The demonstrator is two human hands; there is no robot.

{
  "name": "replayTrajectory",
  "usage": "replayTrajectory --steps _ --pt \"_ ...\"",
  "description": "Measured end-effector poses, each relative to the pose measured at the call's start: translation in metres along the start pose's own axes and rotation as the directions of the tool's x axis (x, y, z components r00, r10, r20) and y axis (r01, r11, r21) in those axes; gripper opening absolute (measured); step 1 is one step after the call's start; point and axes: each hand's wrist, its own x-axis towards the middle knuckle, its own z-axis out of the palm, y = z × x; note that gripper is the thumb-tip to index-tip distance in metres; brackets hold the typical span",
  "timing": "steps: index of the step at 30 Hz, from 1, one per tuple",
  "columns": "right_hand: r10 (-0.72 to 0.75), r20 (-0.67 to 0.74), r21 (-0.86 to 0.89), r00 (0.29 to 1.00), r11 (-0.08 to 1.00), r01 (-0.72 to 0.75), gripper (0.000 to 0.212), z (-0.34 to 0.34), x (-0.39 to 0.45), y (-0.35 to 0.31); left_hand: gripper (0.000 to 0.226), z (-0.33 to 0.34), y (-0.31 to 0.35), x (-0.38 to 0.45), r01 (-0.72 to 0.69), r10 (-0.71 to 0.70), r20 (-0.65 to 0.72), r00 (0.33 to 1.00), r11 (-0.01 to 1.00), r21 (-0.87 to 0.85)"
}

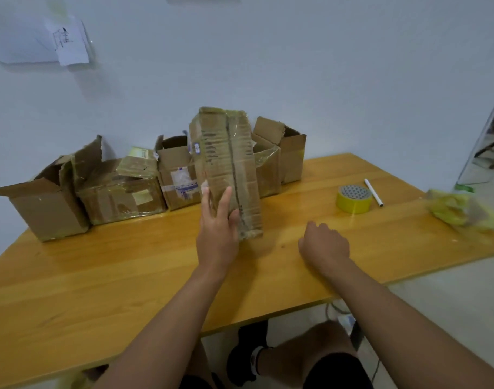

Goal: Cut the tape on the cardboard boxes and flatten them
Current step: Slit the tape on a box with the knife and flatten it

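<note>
Cardboard, light yet stiff, is standing upright as a taped box [227, 171] at the worktop [128, 276] centre, the left hand [217, 223] grasping its lower edge, best held there, the right hand [323, 242] at three o'clock loosely curled, empty.

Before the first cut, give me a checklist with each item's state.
1. Box steadied: ok. The left hand holds the taped box, which stands on end on the table.
2. Seam facing the person: ok. The taped seam runs down the near face.
3. Cutter in hand: not ok. The right hand rests on the table with fingers curled and holds nothing that shows.
4. Cutter within reach: cannot tell. A white pen-like tool lies beside the tape roll to the right; whether it has a blade is unclear.
5. Room to flatten: ok. Bare tabletop lies in front of the box.
</note>
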Motion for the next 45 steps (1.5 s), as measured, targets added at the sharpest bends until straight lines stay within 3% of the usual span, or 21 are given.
replayTrajectory --steps 2,4,7,9,11,14,18,22,26,28,31,33,35,40,45 --pt "0.049 0.091 -0.086 0.995 0.995 -0.041 0.029 0.003 -0.003 0.013 0.048 0.005 0.004 -0.004 -0.012 0.012 0.013 1.0 1.0 0.013" --pt "0.028 0.116 -0.066 0.993 0.998 -0.02 0.029 0.005 -0.004 0.013 0.047 0.006 0.005 -0.006 -0.011 0.01 0.014 1.0 1.0 0.021" --pt "0.005 0.095 0.101 0.995 0.995 -0.015 0.03 0.001 0.003 0.003 0.047 0.003 0.002 -0.007 0.002 -0.001 -0.003 1.0 1.0 0.02" --pt "-0.033 0.046 0.307 0.998 0.952 0.017 0.03 -0.004 0.012 -0.005 0.048 0.0 -0.002 -0.007 0.003 -0.003 -0.018 1.0 1.0 0.009" --pt "-0.076 -0.038 0.547 0.996 0.833 0.084 0.021 -0.01 0.02 -0.014 0.053 -0.002 -0.007 -0.009 0.007 -0.007 -0.029 1.0 1.0 0.002" --pt "-0.139 -0.18 0.804 0.974 0.549 0.227 0.009 -0.024 0.014 -0.035 0.065 -0.001 -0.014 -0.01 -0.002 0.001 -0.047 0.999 1.0 -0.02" --pt "-0.171 -0.362 0.841 0.916 0.363 0.4 0.016 -0.037 0.008 -0.058 0.08 0.006 -0.02 -0.013 0.005 -0.008 -0.071 0.997 0.999 -0.043" --pt "-0.189 -0.308 0.922 0.932 0.182 0.342 0.033 -0.041 0.01 -0.073 0.1 0.009 -0.03 -0.018 -0.045 0.041 -0.072 0.997 0.998 -0.045" --pt "-0.223 -0.404 0.884 0.887 0.153 0.441 0.01 -0.045 0.011 -0.09 0.103 0.007 -0.039 -0.02 -0.046 0.047 -0.048 0.998 0.999 0.023" --pt "-0.233 -0.465 0.85 0.854 0.154 0.504 0.008 -0.043 0.012 -0.098 0.092 0.001 -0.039 -0.019 -0.065 0.07 -0.075 0.995 0.996 0.063" --pt "-0.178 -0.555 0.783 0.813 0.216 0.583 0.007 -0.039 0.013 -0.104 0.056 -0.014 -0.032 -0.003 -0.201 0.228 -0.219 0.949 0.97 0.137" --pt "-0.145 -0.594 0.754 0.791 0.24 0.611 0.004 -0.038 0.013 -0.105 0.051 -0.027 -0.024 0.021 -0.276 0.314 -0.308 0.898 0.947 0.162" --pt "-0.135 -0.62 0.729 0.773 0.266 0.631 0.007 -0.039 0.011 -0.106 0.057 -0.041 -0.014 0.049 -0.316 0.364 -0.31 0.878 0.928 0.196" --pt "-0.229 -0.545 0.782 0.807 0.208 0.587 0.014 -0.047 0.001 -0.105 0.069 -0.056 -0.001 0.085 -0.371 0.399 -0.127 0.908 0.908 0.197" --pt "-0.285 -0.462 0.823 0.84 0.214 0.526 0.032 -0.05 0.004 -0.103 0.062 -0.053 -0.003 0.094 -0.337 0.362 -0.14 0.921 0.925 0.176"
